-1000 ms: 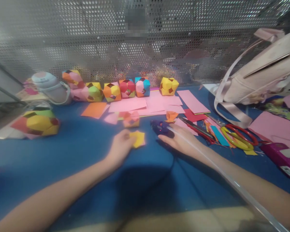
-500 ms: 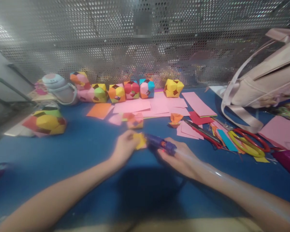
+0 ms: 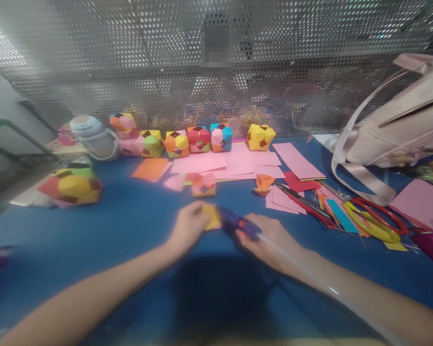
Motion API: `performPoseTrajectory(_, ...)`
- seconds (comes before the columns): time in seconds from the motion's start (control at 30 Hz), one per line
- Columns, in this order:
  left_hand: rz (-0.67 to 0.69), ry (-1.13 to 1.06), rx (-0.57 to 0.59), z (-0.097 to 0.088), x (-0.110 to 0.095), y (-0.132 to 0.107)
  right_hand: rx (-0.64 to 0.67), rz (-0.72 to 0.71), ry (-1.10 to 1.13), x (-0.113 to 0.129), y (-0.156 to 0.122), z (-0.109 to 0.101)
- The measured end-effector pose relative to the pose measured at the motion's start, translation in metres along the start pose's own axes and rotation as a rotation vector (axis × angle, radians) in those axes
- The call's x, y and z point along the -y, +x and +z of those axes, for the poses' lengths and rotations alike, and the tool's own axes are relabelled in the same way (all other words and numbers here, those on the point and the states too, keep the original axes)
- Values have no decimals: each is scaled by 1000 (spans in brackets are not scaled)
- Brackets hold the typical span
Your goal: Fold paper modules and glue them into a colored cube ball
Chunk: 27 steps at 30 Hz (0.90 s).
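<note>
Now — left hand [image 3: 189,227]: grip pinching yellow paper piece [image 3: 212,217] | right hand [image 3: 272,239]: grip clasping glue gun [image 3: 238,224]

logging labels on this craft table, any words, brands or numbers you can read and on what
No text can be read.
The glue gun in the right hand and the yellow paper in the left hand show no lettering.
The bag and the bottle show no legible print.
A grey patch on the mesh wall is blurred beyond reading.
</note>
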<state>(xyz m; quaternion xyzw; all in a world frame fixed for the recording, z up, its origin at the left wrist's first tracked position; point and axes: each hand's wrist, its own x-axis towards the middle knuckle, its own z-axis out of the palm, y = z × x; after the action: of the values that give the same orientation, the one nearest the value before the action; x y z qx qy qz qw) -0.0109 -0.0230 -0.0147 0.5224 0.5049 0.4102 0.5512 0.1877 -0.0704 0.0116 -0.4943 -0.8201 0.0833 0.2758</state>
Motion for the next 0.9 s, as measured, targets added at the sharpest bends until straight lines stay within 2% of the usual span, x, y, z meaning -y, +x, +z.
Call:
performPoseTrajectory(0.4,39,33,17,-1,2,-1,2,-18,-44,0,0,-2)
performPoseTrajectory(0.9,18,55,7,-2,1,-1,13,-14,-54,-1,-1,-4)
